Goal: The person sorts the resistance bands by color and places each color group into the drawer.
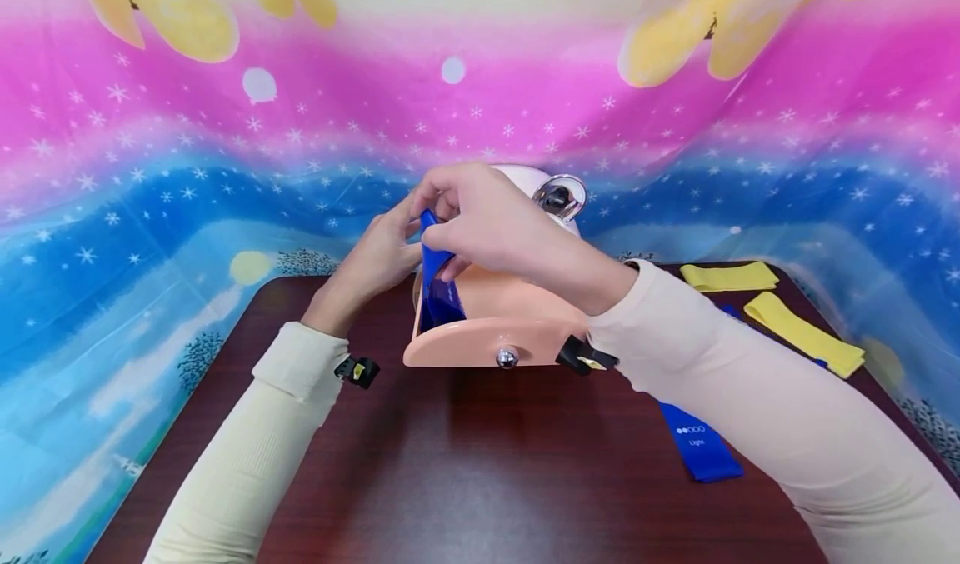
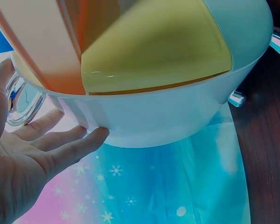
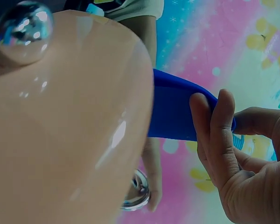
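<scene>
My right hand (image 1: 495, 222) pinches the upper end of a blue resistance band (image 3: 175, 109) between thumb and fingers. The band's lower part hangs into a peach bin (image 1: 465, 345) with a round chrome knob (image 1: 507, 357) on its front. In the left wrist view, my left hand (image 2: 32, 158) rests straight fingertips against the outside of the white body (image 2: 163, 116) of this container. Its thumb lies near a chrome ring handle (image 2: 25, 105). From the head view, my left hand is partly hidden behind the right one.
On the table's right side lie two yellow bands (image 1: 731, 277) and another blue band (image 1: 705, 447) printed "Light", partly under my right sleeve. A patterned cloth (image 1: 337, 147) hangs behind the dark wooden table (image 1: 420, 481). Another chrome ring (image 1: 561, 197) stands at the container's back right.
</scene>
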`<state>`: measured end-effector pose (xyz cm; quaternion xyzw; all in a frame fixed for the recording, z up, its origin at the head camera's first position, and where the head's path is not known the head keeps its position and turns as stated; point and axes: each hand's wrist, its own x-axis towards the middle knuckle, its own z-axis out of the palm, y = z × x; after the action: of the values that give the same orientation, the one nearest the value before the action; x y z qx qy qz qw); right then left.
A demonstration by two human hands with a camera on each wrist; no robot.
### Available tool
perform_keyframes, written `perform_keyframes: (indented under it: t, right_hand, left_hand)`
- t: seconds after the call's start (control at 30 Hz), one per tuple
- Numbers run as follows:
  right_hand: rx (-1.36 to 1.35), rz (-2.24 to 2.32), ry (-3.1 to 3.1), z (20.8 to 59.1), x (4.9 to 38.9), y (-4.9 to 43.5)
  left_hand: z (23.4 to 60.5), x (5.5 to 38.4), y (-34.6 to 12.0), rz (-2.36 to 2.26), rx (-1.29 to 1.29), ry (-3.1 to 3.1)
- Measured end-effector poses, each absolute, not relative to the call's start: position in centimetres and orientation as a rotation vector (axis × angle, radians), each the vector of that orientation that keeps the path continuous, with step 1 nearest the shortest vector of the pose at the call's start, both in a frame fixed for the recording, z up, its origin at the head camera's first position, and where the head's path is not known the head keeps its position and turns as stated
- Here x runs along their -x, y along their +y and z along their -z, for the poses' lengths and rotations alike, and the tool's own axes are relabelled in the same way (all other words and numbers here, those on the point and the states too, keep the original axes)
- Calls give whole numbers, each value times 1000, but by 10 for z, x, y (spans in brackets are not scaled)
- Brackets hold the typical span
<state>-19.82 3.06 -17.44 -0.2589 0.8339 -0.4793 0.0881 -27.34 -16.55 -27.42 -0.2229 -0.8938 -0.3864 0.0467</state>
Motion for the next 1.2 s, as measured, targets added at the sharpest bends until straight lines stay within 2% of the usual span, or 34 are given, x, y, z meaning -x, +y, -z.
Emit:
perform_keyframes:
  t: [0.17,0.43,0.77,1.2]
  right_hand:
    - [771,1438,2481,173,198,29]
    - [601,1481,2497,189,207,54]
    - [378,1299,2586,214,215,94]
    - [362,917,2833,235,211,117]
  left_hand:
    - [275,274,-167,1144,686,-2721]
    - [274,273,-164,1150,741,-2686]
    - [274,272,-161,1127,715,-2690]
    - [274,273,-162,1134,710,-2693]
